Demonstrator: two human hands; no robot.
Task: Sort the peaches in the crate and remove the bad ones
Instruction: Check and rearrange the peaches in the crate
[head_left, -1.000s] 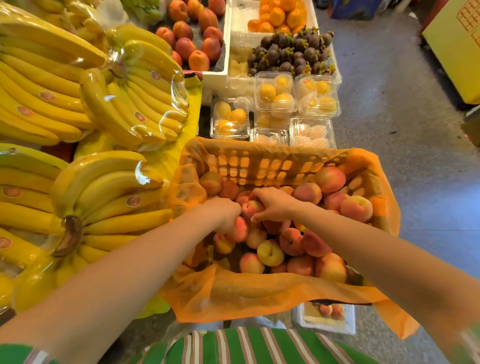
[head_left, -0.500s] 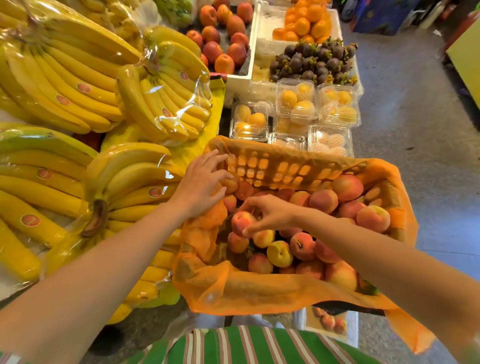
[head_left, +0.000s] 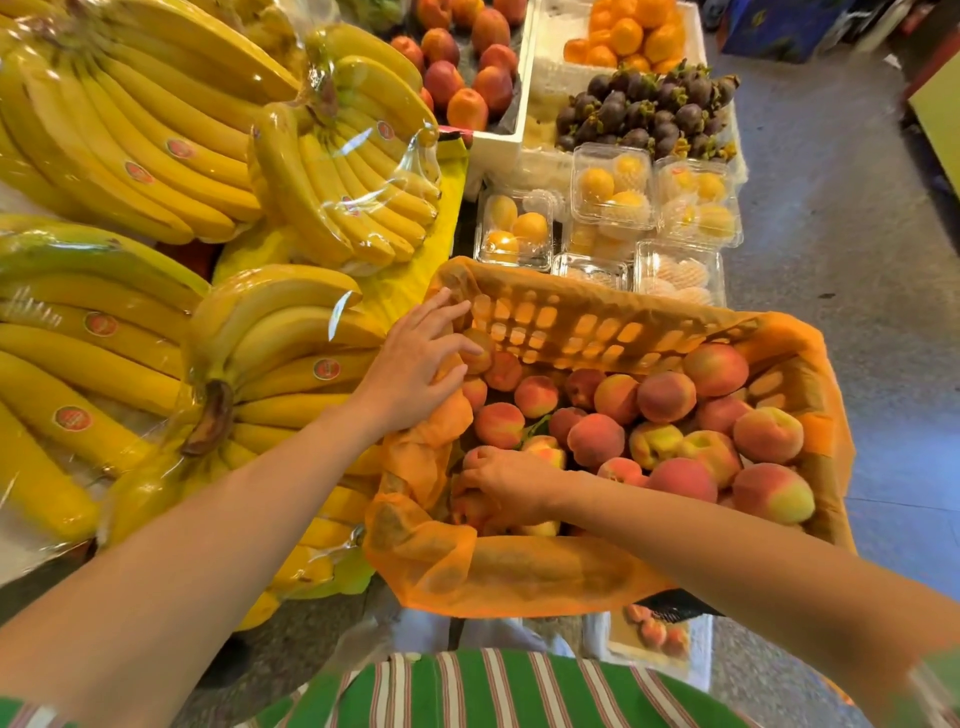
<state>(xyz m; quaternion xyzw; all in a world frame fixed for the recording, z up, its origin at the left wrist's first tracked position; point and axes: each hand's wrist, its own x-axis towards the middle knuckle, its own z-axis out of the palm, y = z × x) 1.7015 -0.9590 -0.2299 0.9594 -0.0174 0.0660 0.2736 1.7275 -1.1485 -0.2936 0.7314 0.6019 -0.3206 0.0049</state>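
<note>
An orange plastic crate (head_left: 571, 322) lined with orange mesh holds a heap of red-yellow peaches (head_left: 665, 397). My left hand (head_left: 415, 364) lies at the crate's far left corner with its fingers spread and straight. It rests on the bunched liner, and its fingertips touch a peach (head_left: 480, 358) against the wall. My right hand (head_left: 501, 483) reaches down into the near left corner. Its fingers curl over a peach (head_left: 470, 512) that is partly hidden beneath them.
Wrapped banana bunches (head_left: 291, 358) crowd the stand left of the crate. Behind it sit clear clamshell boxes of yellow fruit (head_left: 613, 192), mangosteens (head_left: 644, 109), oranges (head_left: 628, 31) and nectarines (head_left: 457, 78). A white peach carton (head_left: 654, 636) stands below; grey floor lies to the right.
My left hand left the middle of the peaches and went up to the crate's far left corner. My right hand moved down toward the near left corner.
</note>
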